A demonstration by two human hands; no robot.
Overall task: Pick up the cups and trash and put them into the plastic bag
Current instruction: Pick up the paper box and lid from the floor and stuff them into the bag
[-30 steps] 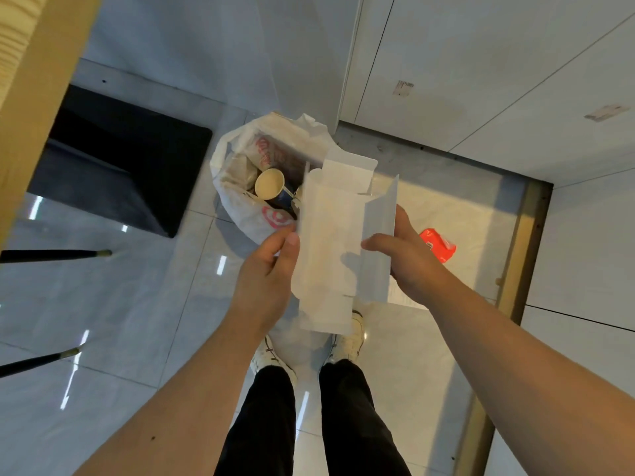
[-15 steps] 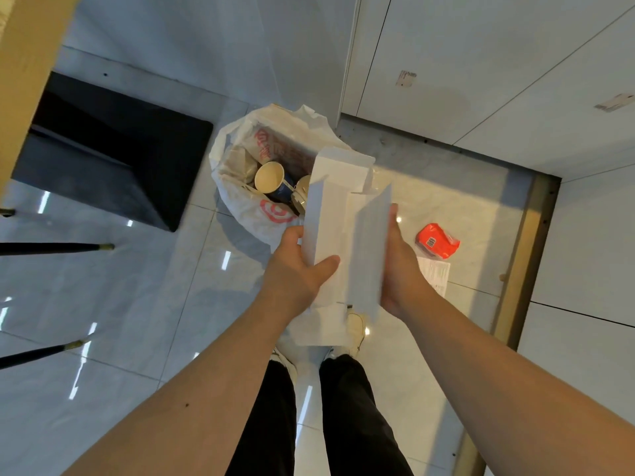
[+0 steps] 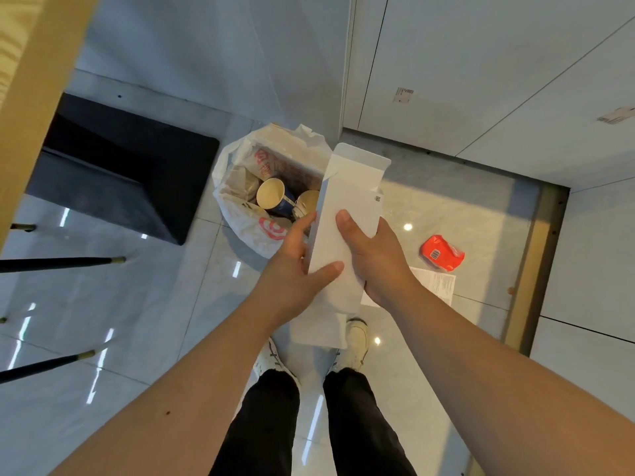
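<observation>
- The flattened white cardboard carton point(image 3: 347, 235) is held upright over the floor between both hands, its open top flap level with the mouth of the bag; its lower end hangs in front of the person's shoes and covers part of them
- The left hand point(image 3: 292, 273) has its grip closed on the carton's left edge, thumb laid across the front face; its fingers pass behind the card and only one shows at the edge
- The right hand point(image 3: 374, 259) has its grip closed on the right edge, thumb pressed on the front face; the rest of its fingers are hidden behind the carton
- The white plastic bag with red print point(image 3: 254, 214) stands open on the floor just beyond the hands; the carton hides its right side
- Inside the bag lies a blue paper cup with a pale inside point(image 3: 273, 197), tipped on its side, mouth toward the camera; a second paper cup point(image 3: 309, 201) beside it is partly hidden by the carton; other crumpled contents at the left of the bag are hard to make out
- A crumpled red wrapper with a barcode point(image 3: 441, 253) lies on the glossy tiled floor point(image 3: 446, 207), well to the right of the bag; near it a white printed paper sheet point(image 3: 436, 283) lies flat, partly hidden by the right wrist; its print is too small to read
</observation>
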